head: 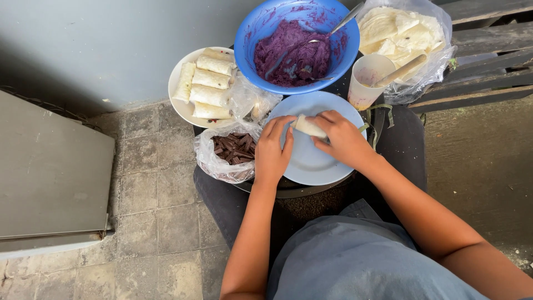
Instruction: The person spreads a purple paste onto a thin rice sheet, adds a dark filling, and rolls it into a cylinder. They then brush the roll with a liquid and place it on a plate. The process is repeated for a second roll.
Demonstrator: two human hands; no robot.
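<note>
1. Both hands pinch a pale wrapper roll [308, 126] over the far half of a light blue plate [311, 166]: the left hand [273, 149] curls its fingertips on the roll's near end, the right hand [343, 139] closes over the other.
2. Beyond the plate stands a blue bowl [261, 28] of purple paste [293, 55] with a spoon [338, 25].
3. At the left, a white plate [176, 83] carries finished rolls [210, 83]; just beside it, a clear bag holds chocolate pieces [236, 149].
4. At the right stand a cup [363, 83] and a bag of wrappers [397, 30].
</note>
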